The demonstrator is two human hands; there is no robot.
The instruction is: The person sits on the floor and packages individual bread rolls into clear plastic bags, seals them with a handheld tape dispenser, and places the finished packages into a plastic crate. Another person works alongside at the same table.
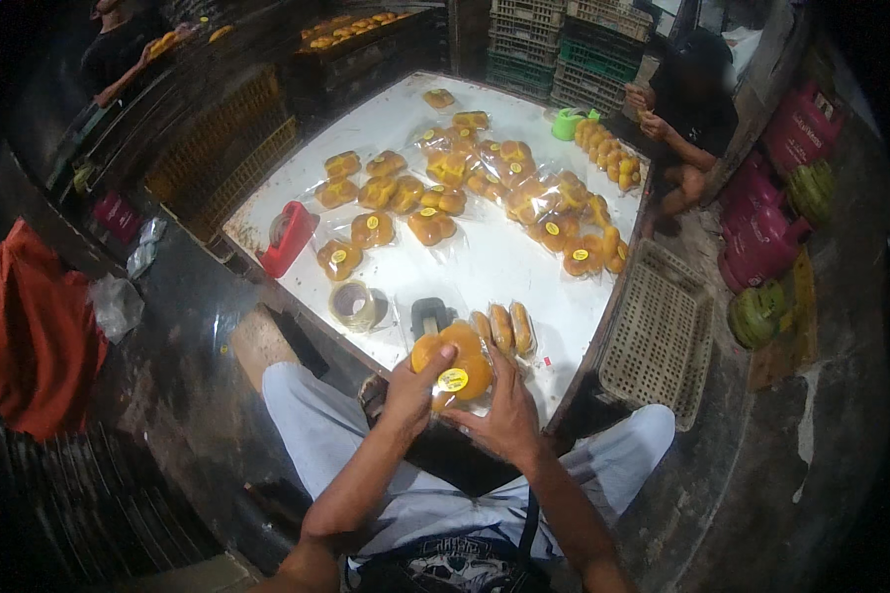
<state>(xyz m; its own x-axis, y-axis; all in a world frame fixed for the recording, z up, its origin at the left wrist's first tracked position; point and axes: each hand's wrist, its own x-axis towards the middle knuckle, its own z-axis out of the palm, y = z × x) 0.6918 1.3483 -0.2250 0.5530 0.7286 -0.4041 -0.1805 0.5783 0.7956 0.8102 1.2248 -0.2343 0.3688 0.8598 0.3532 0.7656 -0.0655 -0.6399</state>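
Observation:
A golden bread in clear plastic wrap with a yellow round sticker (453, 379) is between my hands over the table's near edge. My left hand (411, 391) grips its left side, thumb on top. At its right side, my right hand (506, 415) holds it with thumb and fingers spread along the wrap. Just beyond, a dark tape dispenser (430, 316) is partly covered by the bread. Several slim wrapped rolls (501, 328) lie by my right fingertips. A roll of clear tape (352, 305) rests left of the dispenser.
Several wrapped breads (408, 194) spread over the white table (482, 278). A red tape dispenser (289, 239) sits at its left edge, a green one (566, 124) at the far right. Another person (686, 111) sits beyond the right corner. A plastic crate (660, 326) stands right of the table.

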